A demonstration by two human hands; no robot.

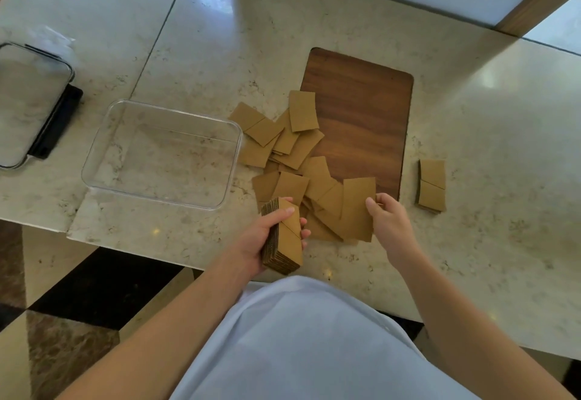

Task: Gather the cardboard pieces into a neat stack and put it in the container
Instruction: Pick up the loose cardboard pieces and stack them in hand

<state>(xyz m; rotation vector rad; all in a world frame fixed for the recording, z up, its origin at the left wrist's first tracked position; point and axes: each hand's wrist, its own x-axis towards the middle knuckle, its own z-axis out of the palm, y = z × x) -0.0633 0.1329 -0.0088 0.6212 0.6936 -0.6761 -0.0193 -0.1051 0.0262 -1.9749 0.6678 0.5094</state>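
Observation:
Several tan cardboard pieces (298,148) lie scattered in a loose pile across the marble counter and the left edge of a wooden board. My left hand (264,236) is shut on a thick stack of cardboard pieces (284,241), held on edge near the counter's front. My right hand (388,220) pinches the right edge of a loose cardboard piece (356,211) at the front of the pile. A small separate stack of cardboard (432,186) lies to the right of the board. The clear plastic container (94,154) stands left of the pile with nothing in it.
The dark wooden board (361,116) lies behind the pile. A clear lid with black clips (34,104) rests at the far left. The marble counter (487,116) ends just in front of my hands, with a tiled floor (78,289) below at the left.

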